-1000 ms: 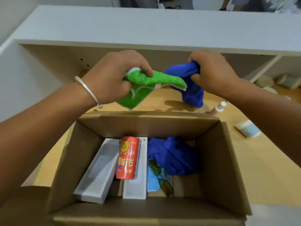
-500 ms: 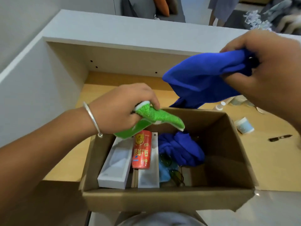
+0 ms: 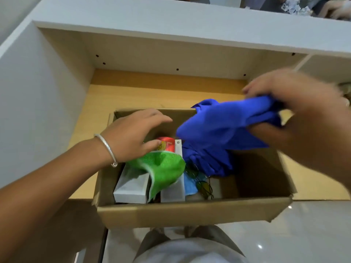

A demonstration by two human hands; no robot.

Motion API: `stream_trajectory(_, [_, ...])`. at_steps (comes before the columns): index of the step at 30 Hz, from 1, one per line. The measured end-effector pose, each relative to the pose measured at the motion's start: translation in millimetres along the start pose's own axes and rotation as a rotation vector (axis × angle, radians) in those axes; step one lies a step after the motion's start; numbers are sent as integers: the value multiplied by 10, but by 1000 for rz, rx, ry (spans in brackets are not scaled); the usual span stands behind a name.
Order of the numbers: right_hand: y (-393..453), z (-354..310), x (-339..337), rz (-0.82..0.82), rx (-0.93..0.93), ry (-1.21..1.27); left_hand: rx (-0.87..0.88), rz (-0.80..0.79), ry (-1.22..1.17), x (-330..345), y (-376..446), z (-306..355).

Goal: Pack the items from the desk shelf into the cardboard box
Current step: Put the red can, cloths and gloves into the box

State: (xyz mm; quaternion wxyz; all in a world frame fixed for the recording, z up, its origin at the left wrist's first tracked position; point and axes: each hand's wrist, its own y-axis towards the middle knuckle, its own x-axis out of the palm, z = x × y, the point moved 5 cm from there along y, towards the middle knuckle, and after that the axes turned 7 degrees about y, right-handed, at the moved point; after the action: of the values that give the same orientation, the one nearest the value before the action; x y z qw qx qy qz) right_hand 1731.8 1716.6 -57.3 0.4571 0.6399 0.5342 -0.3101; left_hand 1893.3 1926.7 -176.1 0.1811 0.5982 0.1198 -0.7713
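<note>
The open cardboard box (image 3: 190,213) stands on the desk in front of me. My left hand (image 3: 131,135) hovers over its left half with the fingers spread, holding nothing. Just below it a green cloth (image 3: 163,169) lies loose on two white boxes (image 3: 131,188) and partly covers a red can (image 3: 168,144). My right hand (image 3: 296,111), blurred, grips a blue cloth (image 3: 228,122) above the box's right half. A second blue cloth (image 3: 207,162), a light blue item and a pair of glasses (image 3: 201,183) lie inside the box.
The white desk shelf (image 3: 171,21) overhangs the wooden desk top (image 3: 152,92) behind the box, with a white side panel (image 3: 38,92) at the left. The box's right part shows bare cardboard floor. My clothing shows at the bottom edge.
My left hand has let go of the green cloth, which now lies in the box. My right hand has brought the blue cloth lower, over the box.
</note>
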Motion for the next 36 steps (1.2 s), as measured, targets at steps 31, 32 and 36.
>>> stream_trajectory(31, [54, 663, 1110, 162, -71, 9, -494, 59, 224, 183, -398, -346])
stream_trajectory(32, [-35, 625, 1124, 121, -83, 14, -512, 56, 213, 175, -427, -373])
stream_trajectory(36, [-387, 606, 1368, -208, -77, -61, -543, 18, 242, 145, -568, -435])
